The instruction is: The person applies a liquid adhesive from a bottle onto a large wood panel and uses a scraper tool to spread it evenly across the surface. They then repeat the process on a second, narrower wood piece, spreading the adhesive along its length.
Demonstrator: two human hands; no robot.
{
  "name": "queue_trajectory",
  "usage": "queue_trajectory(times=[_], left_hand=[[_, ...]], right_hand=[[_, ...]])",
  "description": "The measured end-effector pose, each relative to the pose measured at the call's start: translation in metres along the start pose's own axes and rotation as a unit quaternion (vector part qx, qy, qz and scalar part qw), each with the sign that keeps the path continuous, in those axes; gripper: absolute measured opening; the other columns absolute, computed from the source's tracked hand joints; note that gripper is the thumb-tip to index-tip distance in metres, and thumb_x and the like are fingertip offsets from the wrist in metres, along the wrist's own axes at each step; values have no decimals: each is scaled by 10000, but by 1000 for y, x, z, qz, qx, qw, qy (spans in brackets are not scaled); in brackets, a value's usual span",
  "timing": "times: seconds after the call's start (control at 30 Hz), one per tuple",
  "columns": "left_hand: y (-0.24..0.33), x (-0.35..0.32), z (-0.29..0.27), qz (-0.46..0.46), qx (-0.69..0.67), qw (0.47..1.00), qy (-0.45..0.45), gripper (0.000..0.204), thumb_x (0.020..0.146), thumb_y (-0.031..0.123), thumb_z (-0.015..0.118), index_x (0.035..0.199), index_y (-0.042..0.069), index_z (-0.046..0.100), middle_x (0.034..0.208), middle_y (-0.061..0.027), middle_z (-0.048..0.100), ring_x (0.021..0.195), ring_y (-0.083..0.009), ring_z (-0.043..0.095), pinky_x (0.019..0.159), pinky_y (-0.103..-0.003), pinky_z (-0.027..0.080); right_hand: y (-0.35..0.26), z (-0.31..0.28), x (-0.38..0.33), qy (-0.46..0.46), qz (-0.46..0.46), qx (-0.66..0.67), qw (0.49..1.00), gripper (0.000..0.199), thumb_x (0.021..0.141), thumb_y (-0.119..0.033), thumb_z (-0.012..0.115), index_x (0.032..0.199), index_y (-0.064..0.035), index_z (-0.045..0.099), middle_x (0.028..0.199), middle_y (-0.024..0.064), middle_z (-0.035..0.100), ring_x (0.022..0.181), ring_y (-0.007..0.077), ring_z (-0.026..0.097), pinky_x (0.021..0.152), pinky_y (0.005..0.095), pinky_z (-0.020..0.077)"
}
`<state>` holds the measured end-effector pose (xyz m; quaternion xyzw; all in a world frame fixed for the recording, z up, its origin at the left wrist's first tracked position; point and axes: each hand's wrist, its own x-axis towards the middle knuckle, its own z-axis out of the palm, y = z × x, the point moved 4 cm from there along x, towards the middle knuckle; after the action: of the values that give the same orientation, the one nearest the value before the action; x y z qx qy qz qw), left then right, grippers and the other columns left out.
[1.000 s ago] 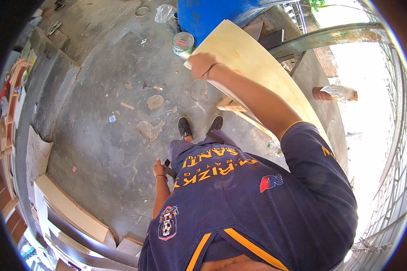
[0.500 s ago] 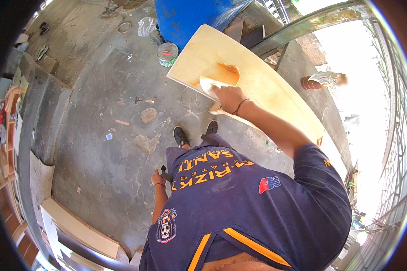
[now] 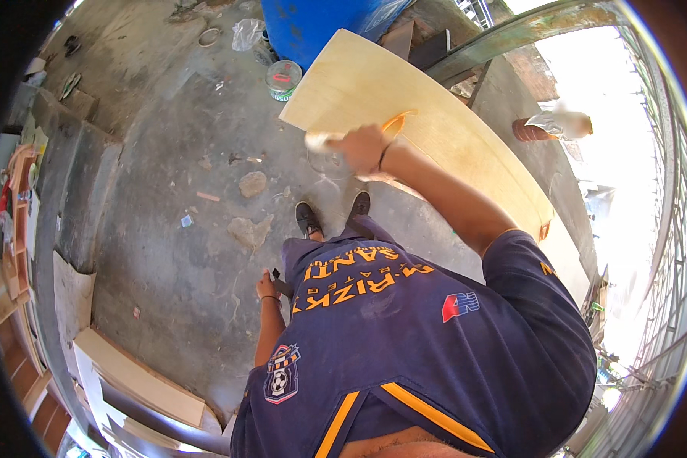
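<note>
My right hand (image 3: pixel 362 146) presses a pale cloth (image 3: pixel 318 140) on the plywood panel (image 3: pixel 435 122). The panel looks light, bendy; I would grip its edges. Left hand (image 3: pixel 266 286) pinches a small dark tool (image 3: pixel 280 284).

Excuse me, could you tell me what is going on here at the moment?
A person in a dark blue shirt stands on a concrete floor, leaning over a pale curved wooden board. The right hand presses a pale cloth or pad against the board's surface. The left hand hangs by the hip, holding a small dark object. A blue barrel and a lidded jar stand beyond the board.
</note>
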<state>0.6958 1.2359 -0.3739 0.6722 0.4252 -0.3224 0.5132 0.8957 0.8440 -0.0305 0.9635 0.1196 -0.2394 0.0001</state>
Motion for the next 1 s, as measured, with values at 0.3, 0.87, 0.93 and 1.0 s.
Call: queue_trajectory(times=[0.3, 0.87, 0.93, 1.0], left_hand=[[4, 37, 9, 261, 289, 921, -26, 460, 801, 500, 544, 712, 49, 532, 602, -84, 558, 482, -228, 557, 400, -383, 420], [62, 15, 40, -24, 93, 990, -104, 469, 821, 523, 491, 799, 55, 522, 621, -53, 561, 486, -170, 531, 449, -324, 413], [54, 8, 36, -28, 89, 991, -93, 464, 818, 528, 496, 837, 65, 520, 634, -52, 564, 496, -169, 533, 456, -322, 416], [61, -10, 44, 19, 121, 988, -89, 466, 813, 528, 508, 897, 70, 510, 655, -54, 569, 513, -170, 537, 457, -322, 415]], right_hand=[[156, 30, -61, 80, 180, 93, 976, 487, 743, -148, 466, 1228, -182, 494, 897, 174, 636, 806, 336, 617, 727, 433, 475], [122, 82, -139, 35, 217, 81, 972, 546, 727, -119, 468, 1257, -251, 475, 884, 147, 643, 799, 320, 625, 664, 407, 477], [68, 93, -131, 32, 123, 80, 989, 547, 717, -117, 473, 1247, -255, 481, 876, 137, 643, 791, 320, 624, 661, 413, 479], [36, 62, -149, -21, 94, 97, 991, 550, 710, -115, 477, 1239, -262, 487, 864, 135, 643, 775, 317, 625, 653, 415, 481]])
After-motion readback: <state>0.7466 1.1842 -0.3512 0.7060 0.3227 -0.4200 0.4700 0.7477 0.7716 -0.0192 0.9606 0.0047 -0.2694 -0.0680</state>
